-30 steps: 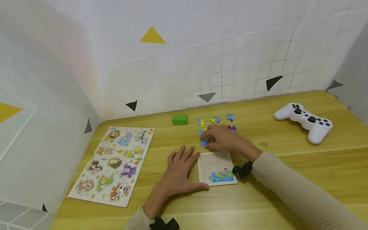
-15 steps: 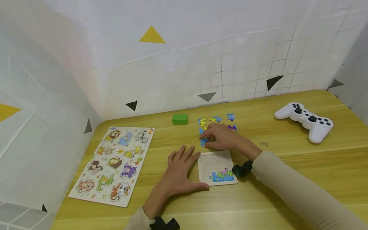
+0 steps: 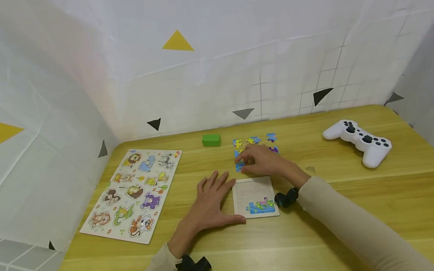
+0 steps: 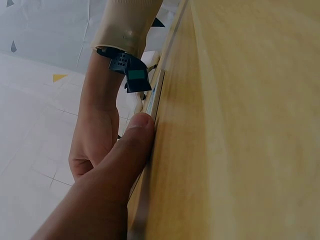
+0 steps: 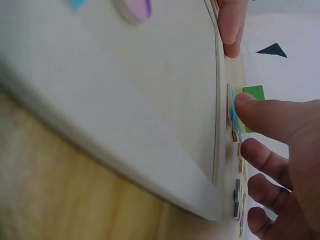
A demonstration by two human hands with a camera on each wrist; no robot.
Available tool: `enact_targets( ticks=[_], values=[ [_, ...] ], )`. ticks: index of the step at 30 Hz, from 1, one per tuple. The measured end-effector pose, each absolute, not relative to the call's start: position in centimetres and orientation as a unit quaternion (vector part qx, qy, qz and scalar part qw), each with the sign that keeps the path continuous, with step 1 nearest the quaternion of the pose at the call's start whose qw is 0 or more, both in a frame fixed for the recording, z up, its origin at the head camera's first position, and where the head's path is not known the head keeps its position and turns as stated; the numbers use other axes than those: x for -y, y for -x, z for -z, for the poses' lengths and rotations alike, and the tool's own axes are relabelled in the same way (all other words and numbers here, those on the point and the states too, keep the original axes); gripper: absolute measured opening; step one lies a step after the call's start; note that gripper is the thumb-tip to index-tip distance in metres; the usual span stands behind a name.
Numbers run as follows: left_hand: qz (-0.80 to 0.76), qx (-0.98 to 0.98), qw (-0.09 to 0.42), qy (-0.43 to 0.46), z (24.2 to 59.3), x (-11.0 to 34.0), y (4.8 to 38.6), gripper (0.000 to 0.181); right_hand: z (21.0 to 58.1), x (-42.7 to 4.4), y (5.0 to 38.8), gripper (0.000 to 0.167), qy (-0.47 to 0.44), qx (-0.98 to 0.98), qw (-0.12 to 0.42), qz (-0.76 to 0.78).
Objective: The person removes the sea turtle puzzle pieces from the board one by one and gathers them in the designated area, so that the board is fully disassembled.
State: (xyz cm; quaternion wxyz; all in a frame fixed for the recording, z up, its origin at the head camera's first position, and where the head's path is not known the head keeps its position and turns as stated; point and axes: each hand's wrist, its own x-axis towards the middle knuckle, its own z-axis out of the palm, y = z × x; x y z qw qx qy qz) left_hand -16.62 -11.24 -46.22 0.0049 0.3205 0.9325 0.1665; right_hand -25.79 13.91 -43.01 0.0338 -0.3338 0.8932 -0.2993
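My left hand (image 3: 209,207) lies spread on the table, with its index fingertip at the upper left corner of a small wooden puzzle tray (image 3: 235,200) and its thumb along the lower left corner. A few joined jigsaw pieces (image 3: 262,207) fill the tray's lower right part. Beyond the tray, my right hand (image 3: 262,161) hangs over loose jigsaw pieces (image 3: 271,137). In the right wrist view, the right thumb touches a blue jigsaw piece (image 5: 231,107) on the table, while the other fingers are loosely bent and apart from the thumb. The right hand covers some pieces in the head view.
An animal peg-puzzle board (image 3: 133,194) lies on the left. A green block (image 3: 211,140) stands near the back edge, left of the loose pieces. At the right is a white game controller (image 3: 358,141). White sheeting (image 3: 205,93) rises behind the table.
Both hands keep almost the same place and pose. The tray and the loose jigsaw pieces show no clear movement; the head view shifts very slightly.
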Motion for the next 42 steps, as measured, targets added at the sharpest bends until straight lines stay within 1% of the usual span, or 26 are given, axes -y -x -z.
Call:
enact_targets(
  ticks=[8, 17, 22, 28, 36, 42],
  values=[
    [-0.171, -0.931, -0.004, -0.322, 46.3, 11.1, 16.7, 0.108, 43.0, -14.7, 25.4, 0.023, 0.33, -0.889, -0.004, 0.316],
    [-0.166, -0.933, -0.004, -0.32, 46.5, 11.1, 16.6, 0.108, 43.0, -16.5, 24.1, 0.016, 0.338, -0.876, -0.006, 0.345],
    [-0.166, -0.933, -0.001, -0.318, 46.3, 11.2, 16.6, 0.109, 43.2, -17.3, 22.7, 0.014, 0.341, -0.877, 0.007, 0.337],
    [-0.166, -0.933, -0.001, -0.32, 46.5, 11.2, 16.6, 0.109, 43.1, -17.8, 20.8, 0.013, 0.355, -0.862, 0.031, 0.362],
    [-0.162, -0.933, -0.001, -0.322, 46.2, 11.2, 16.6, 0.108, 42.9, -17.9, 18.8, 0.021, 0.366, -0.862, 0.075, 0.342],
    [-0.163, -0.931, -0.003, -0.327, 46.2, 11.2, 16.6, 0.108, 42.6, -17.4, 18.0, 0.023, 0.382, -0.865, 0.08, 0.317]
  ],
)
